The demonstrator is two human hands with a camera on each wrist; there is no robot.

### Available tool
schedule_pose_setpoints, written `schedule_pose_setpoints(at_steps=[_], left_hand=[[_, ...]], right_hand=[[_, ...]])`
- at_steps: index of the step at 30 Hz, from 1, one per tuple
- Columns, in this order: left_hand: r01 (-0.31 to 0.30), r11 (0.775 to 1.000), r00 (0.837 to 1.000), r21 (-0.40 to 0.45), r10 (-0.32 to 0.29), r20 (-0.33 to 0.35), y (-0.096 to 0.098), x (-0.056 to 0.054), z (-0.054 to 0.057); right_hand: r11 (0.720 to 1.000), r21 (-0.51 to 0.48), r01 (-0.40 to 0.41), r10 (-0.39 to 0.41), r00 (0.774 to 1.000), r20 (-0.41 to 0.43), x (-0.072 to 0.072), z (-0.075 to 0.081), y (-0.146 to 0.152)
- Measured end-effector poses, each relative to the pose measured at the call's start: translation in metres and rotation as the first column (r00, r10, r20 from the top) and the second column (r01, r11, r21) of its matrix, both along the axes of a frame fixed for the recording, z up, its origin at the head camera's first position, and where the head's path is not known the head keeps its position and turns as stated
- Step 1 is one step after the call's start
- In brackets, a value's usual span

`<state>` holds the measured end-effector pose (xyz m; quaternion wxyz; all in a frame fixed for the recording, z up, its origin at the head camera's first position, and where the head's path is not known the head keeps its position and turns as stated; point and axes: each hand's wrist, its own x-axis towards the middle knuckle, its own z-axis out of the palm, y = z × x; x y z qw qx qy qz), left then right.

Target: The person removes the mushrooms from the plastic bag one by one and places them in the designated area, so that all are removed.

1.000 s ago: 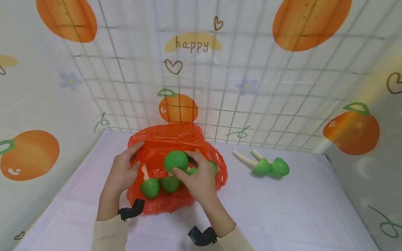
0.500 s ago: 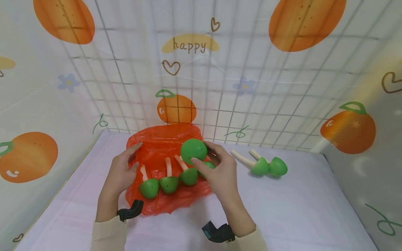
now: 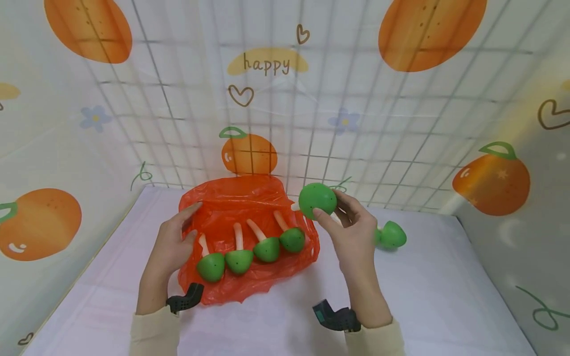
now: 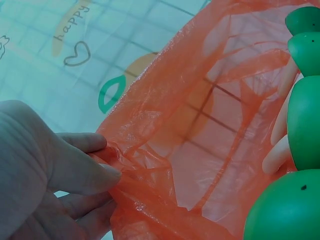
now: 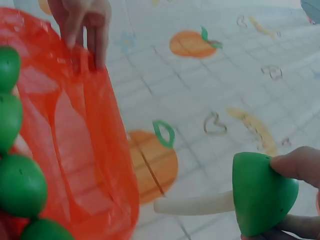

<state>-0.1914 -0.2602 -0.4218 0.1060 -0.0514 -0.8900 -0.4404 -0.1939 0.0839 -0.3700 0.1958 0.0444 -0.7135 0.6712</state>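
A red plastic bag (image 3: 240, 210) lies spread on the table with its mouth toward me. Several green-capped toy mushrooms (image 3: 239, 262) with pale stems sit in a row on it, caps nearest me. My left hand (image 3: 174, 244) pinches the bag's left edge between thumb and fingers, as the left wrist view shows at the red film (image 4: 145, 165). Above the bag's right edge, my right hand (image 3: 356, 235) grips another toy mushroom (image 3: 317, 199) by its cap. Its pale stem (image 5: 195, 205) points away from the fingers in the right wrist view.
Right of the bag lies another green toy mushroom (image 3: 393, 235), partly hidden behind my right hand along with a neighbour. A white tabletop (image 3: 427, 296) extends to the right. Printed cloth walls (image 3: 276, 118) with a wire grid behind enclose the back and sides.
My right hand has carried the toy mushroom rightward and up from over the bag's middle, uncovering the row beneath. My left hand keeps its place at the bag's edge.
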Motion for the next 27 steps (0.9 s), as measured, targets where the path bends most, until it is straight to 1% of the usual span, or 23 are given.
schedule_pose_setpoints(at_steps=[3, 6, 10, 17, 20, 24, 27], left_hand=[[0.007, 1.0, 1.0, -0.003, -0.007, -0.008, 0.0, 0.0, 0.0], [0.014, 1.0, 1.0, -0.005, -0.014, -0.017, 0.0, -0.001, -0.001], [0.026, 1.0, 0.999, -0.005, -0.027, -0.023, 0.0, -0.002, -0.001], [0.022, 1.0, 1.0, -0.005, -0.022, -0.016, 0.0, -0.003, -0.001], [0.022, 1.0, 1.0, -0.006, -0.022, -0.013, 0.0, -0.003, -0.001], [0.018, 1.0, 1.0, -0.014, -0.018, -0.007, 0.001, -0.003, 0.0], [0.015, 1.0, 1.0, -0.018, -0.015, -0.009, 0.001, -0.002, 0.0]], right_hand=[[0.999, -0.003, 0.049, -0.049, 0.999, 0.012, -0.004, -0.001, 0.01], [0.997, -0.001, 0.081, -0.081, 0.996, 0.032, -0.007, -0.006, 0.018], [0.994, 0.018, 0.109, -0.11, 0.992, 0.053, -0.013, -0.015, 0.028], [0.988, 0.036, 0.149, -0.151, 0.984, 0.092, -0.02, -0.033, 0.042], [0.979, 0.089, 0.182, -0.191, 0.976, 0.1, -0.023, -0.039, 0.047], [0.959, 0.168, 0.227, -0.247, 0.963, 0.107, -0.027, -0.046, 0.052], [0.951, 0.194, 0.24, -0.266, 0.956, 0.124, -0.031, -0.051, 0.054]])
